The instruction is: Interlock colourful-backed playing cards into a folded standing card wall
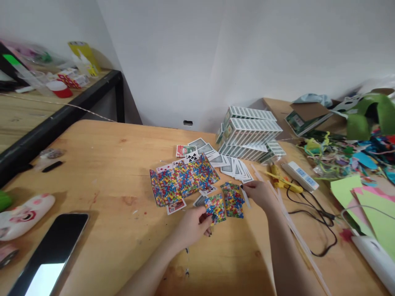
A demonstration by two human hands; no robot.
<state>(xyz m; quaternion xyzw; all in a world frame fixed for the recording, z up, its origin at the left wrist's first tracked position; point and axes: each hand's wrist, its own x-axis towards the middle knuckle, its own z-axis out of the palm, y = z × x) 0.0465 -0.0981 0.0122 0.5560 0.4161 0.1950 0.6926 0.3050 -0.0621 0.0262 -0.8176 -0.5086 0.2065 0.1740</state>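
Note:
My left hand (pixel 196 224) pinches the lower left edge of a small card-sized piece with a multicoloured pattern (pixel 215 209). A similar patterned piece (pixel 233 201) lies to its right. At that piece's upper right edge my right hand (pixel 255 193) is closed, fingertips together, by a narrow white strip (pixel 246 199); what it grips is hard to make out. Behind my left hand lies a larger, creased sheet in the same pattern (pixel 185 181), with playing cards (pixel 191 156) sticking out around it. Grey-backed cards (pixel 236 167) are fanned out farther back.
Stacked card boxes (pixel 253 131) stand against the wall, with a red-and-green card pack (pixel 185 150) left of them. To the right are a yellow glue gun (pixel 285 181), a power strip (pixel 300 175), cables, long sticks and coloured paper (pixel 375 213). A phone (pixel 51 253) lies at left.

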